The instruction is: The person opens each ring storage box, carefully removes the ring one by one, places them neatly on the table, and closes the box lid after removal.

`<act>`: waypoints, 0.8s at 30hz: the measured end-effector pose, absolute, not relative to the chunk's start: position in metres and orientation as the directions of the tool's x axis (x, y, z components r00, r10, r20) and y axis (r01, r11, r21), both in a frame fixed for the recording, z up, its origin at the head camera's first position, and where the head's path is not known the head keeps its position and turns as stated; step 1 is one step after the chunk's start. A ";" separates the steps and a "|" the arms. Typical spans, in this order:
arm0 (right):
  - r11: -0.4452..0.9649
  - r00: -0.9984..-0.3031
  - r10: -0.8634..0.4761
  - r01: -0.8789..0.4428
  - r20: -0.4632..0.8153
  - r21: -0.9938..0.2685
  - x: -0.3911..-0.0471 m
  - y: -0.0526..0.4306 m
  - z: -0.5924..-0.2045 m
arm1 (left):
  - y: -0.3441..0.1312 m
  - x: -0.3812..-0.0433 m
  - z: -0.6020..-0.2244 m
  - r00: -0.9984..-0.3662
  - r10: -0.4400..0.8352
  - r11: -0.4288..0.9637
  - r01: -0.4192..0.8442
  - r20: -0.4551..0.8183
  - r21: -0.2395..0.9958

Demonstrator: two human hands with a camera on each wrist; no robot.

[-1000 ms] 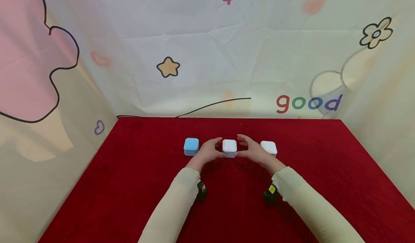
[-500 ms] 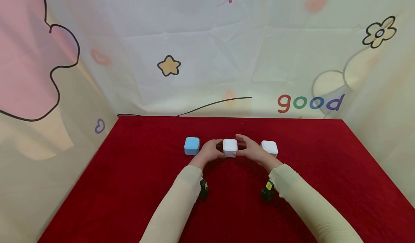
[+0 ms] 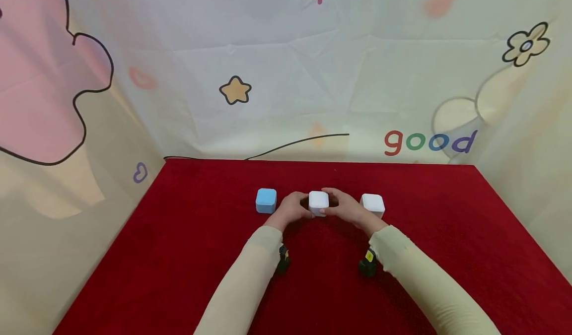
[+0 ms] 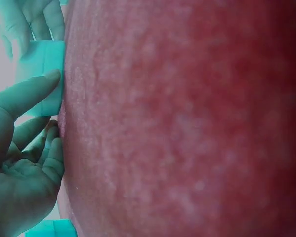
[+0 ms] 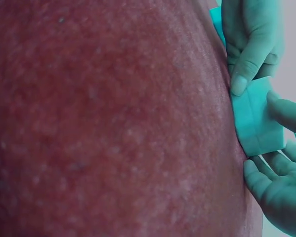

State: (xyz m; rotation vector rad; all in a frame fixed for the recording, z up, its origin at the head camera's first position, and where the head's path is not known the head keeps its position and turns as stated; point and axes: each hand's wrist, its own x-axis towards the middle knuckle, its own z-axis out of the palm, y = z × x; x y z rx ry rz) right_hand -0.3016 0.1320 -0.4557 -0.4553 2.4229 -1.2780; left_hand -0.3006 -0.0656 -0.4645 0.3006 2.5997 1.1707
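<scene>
A white rounded cube (image 3: 318, 199) stands between both hands on the red cloth. My left hand (image 3: 292, 208) holds its left side, with the thumb low on the near face and the forefinger toward the back. From the right, my right hand (image 3: 346, 207) grips the same cube, thumb on the near face and forefinger curving round behind. Both wrist views show the two thumbs against the cube's side (image 5: 254, 118), which carries a faint line across it. Beyond the left hand is a light blue cube (image 3: 266, 201). A second white cube (image 3: 372, 204) sits behind the right wrist, partly covered.
Red cloth (image 3: 201, 255) covers the table, which ends at a back edge beyond the cubes. A printed white curtain (image 3: 286, 77) hangs behind and along both sides. Black wrist cameras (image 3: 368, 263) hang under the sleeves, close to the cloth.
My right hand has closed in on the middle white cube, its forefinger drawing nearer to the cube's back. The left hand has stayed at the cube's left side. The other cubes rest as before.
</scene>
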 end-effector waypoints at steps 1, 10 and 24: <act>0.545 -0.884 -0.436 -0.113 -0.166 -0.831 -0.301 0.132 -0.456 | -0.066 -0.301 -0.465 -0.941 0.298 0.654 0.079 -0.161 0.752; 0.629 -0.897 -0.431 -0.224 -0.094 -0.744 -0.300 0.127 -0.461 | -0.068 -0.303 -0.465 -0.939 0.304 0.653 0.084 -0.159 0.753; 0.714 -0.907 -0.419 -0.302 -0.040 -0.631 -0.294 0.123 -0.463 | -0.061 -0.301 -0.466 -0.950 0.266 0.663 0.060 -0.160 0.746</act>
